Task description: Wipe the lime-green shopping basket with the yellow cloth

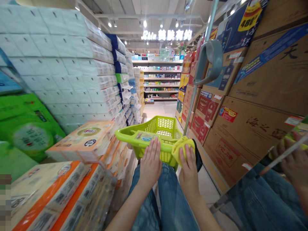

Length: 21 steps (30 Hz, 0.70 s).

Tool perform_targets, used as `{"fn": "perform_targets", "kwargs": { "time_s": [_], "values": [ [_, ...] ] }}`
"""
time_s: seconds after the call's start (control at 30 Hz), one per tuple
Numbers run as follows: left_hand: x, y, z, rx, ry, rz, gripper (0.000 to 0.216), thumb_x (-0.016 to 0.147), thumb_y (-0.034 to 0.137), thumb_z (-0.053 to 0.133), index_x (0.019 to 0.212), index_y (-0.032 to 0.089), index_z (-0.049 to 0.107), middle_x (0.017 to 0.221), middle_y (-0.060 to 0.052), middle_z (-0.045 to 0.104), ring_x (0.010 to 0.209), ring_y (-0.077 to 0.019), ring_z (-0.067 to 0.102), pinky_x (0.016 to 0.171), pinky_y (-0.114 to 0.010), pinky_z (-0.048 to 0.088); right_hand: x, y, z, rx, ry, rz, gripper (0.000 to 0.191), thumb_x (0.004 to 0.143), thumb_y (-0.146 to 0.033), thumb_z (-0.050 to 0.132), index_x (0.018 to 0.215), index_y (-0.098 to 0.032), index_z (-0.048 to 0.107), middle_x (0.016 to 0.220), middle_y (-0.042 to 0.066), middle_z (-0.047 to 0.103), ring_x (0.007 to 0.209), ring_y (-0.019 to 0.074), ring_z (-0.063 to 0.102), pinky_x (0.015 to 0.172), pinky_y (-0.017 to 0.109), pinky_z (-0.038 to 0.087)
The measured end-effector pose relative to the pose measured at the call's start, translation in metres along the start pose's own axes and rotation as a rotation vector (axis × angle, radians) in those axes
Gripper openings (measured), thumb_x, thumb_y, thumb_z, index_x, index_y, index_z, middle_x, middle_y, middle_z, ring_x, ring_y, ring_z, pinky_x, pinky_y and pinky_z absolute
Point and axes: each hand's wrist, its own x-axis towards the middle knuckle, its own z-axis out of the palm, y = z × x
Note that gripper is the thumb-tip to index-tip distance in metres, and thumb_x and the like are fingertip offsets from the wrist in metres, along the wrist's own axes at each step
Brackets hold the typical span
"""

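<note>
A lime-green shopping basket with perforated walls stands in front of my knees, a grey pole handle rising at its right. My left hand lies with fingers extended on the near rim, by a clear panel with a blue label. My right hand presses a folded yellow cloth against the rim's right corner. Its fingers lie over the cloth. Something dark shows behind the cloth; I cannot tell what it is.
White tissue packs are stacked high on the left, with orange packs lower and nearer. Brown cartons line the right side, a mirror-like panel near me. Ahead, the aisle floor leads to stocked shelves.
</note>
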Motion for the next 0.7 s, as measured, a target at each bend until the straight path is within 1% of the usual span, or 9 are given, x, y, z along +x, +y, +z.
{"fn": "perform_targets", "kwargs": {
  "time_s": [0.03, 0.1, 0.2, 0.27, 0.33, 0.43, 0.5, 0.6, 0.7],
  "values": [
    [0.000, 0.001, 0.000, -0.011, 0.001, -0.005, 0.082, 0.085, 0.007, 0.041, 0.157, 0.011, 0.004, 0.161, -0.014, 0.028, 0.151, -0.0259, 0.021, 0.119, -0.045, 0.030, 0.002, 0.008, -0.003, 0.059, 0.024, 0.046, 0.079, 0.087, 0.004, 0.027, 0.157, -0.031, 0.016, 0.165, 0.004, 0.020, 0.152, 0.0243, 0.017, 0.120, 0.056, 0.026],
    [0.000, 0.003, 0.001, -0.028, 0.006, -0.018, 0.083, 0.084, 0.007, 0.042, 0.157, 0.011, 0.003, 0.161, -0.014, 0.027, 0.151, -0.0268, 0.020, 0.119, -0.046, 0.030, 0.005, 0.017, -0.006, 0.164, 0.046, 0.131, 0.079, 0.086, 0.003, 0.027, 0.157, -0.029, 0.015, 0.165, 0.005, 0.019, 0.151, 0.0229, 0.020, 0.120, 0.054, 0.026],
    [0.000, 0.005, 0.002, -0.039, 0.014, -0.032, 0.083, 0.084, 0.007, 0.042, 0.157, 0.011, 0.003, 0.161, -0.015, 0.026, 0.151, -0.0272, 0.019, 0.119, -0.048, 0.031, 0.007, 0.013, -0.004, 0.201, 0.062, 0.171, 0.077, 0.088, 0.001, 0.027, 0.157, -0.028, 0.015, 0.165, 0.005, 0.019, 0.151, 0.0223, 0.020, 0.121, 0.053, 0.026],
    [0.000, 0.005, 0.002, -0.046, 0.021, -0.034, 0.082, 0.084, 0.007, 0.042, 0.157, 0.012, 0.003, 0.161, -0.015, 0.026, 0.151, -0.0269, 0.019, 0.119, -0.048, 0.031, 0.004, -0.002, 0.002, 0.137, 0.061, 0.124, 0.074, 0.089, 0.000, 0.027, 0.157, -0.029, 0.016, 0.165, 0.004, 0.017, 0.152, 0.0244, 0.015, 0.120, 0.057, 0.025],
    [-0.001, 0.004, 0.003, -0.049, 0.030, -0.029, 0.081, 0.086, 0.008, 0.042, 0.157, 0.012, 0.003, 0.161, -0.015, 0.027, 0.151, -0.0266, 0.019, 0.118, -0.048, 0.032, 0.000, -0.022, 0.011, 0.034, 0.031, 0.048, 0.072, 0.092, -0.001, 0.028, 0.156, -0.031, 0.018, 0.163, 0.004, 0.024, 0.152, 0.0251, 0.013, 0.119, 0.059, 0.025],
    [-0.002, 0.002, 0.005, -0.018, 0.047, -0.028, 0.077, 0.089, 0.010, 0.039, 0.157, 0.013, 0.002, 0.160, -0.015, 0.030, 0.151, -0.0251, 0.019, 0.117, -0.047, 0.035, -0.001, -0.052, 0.023, -0.088, -0.056, -0.043, 0.069, 0.094, -0.004, 0.034, 0.157, -0.028, 0.018, 0.157, 0.005, 0.038, 0.152, 0.0222, 0.016, 0.120, 0.052, 0.024],
    [-0.003, 0.001, 0.005, 0.011, 0.049, -0.030, 0.074, 0.091, 0.009, 0.035, 0.157, 0.014, 0.002, 0.159, -0.014, 0.032, 0.151, -0.0240, 0.020, 0.117, -0.047, 0.036, 0.000, -0.063, 0.028, -0.124, -0.095, -0.058, 0.068, 0.095, -0.006, 0.035, 0.157, -0.023, 0.016, 0.156, 0.006, 0.040, 0.152, 0.0209, 0.016, 0.121, 0.048, 0.024],
    [-0.002, 0.000, 0.002, 0.003, 0.038, -0.008, 0.074, 0.090, 0.009, 0.037, 0.157, 0.012, 0.004, 0.159, -0.015, 0.032, 0.150, -0.0245, 0.021, 0.117, -0.047, 0.035, 0.000, -0.060, 0.026, -0.142, -0.099, -0.058, 0.070, 0.093, -0.003, 0.033, 0.158, -0.024, 0.015, 0.157, 0.006, 0.039, 0.152, 0.0197, 0.016, 0.121, 0.046, 0.024],
    [0.000, 0.001, -0.001, -0.021, 0.023, 0.003, 0.079, 0.087, 0.009, 0.040, 0.157, 0.012, 0.004, 0.159, -0.016, 0.031, 0.150, -0.0254, 0.022, 0.118, -0.046, 0.033, -0.001, -0.036, 0.014, -0.127, -0.054, -0.040, 0.076, 0.089, 0.002, 0.032, 0.157, -0.028, 0.015, 0.158, 0.005, 0.036, 0.152, 0.0210, 0.015, 0.121, 0.051, 0.024]
  ]
}}
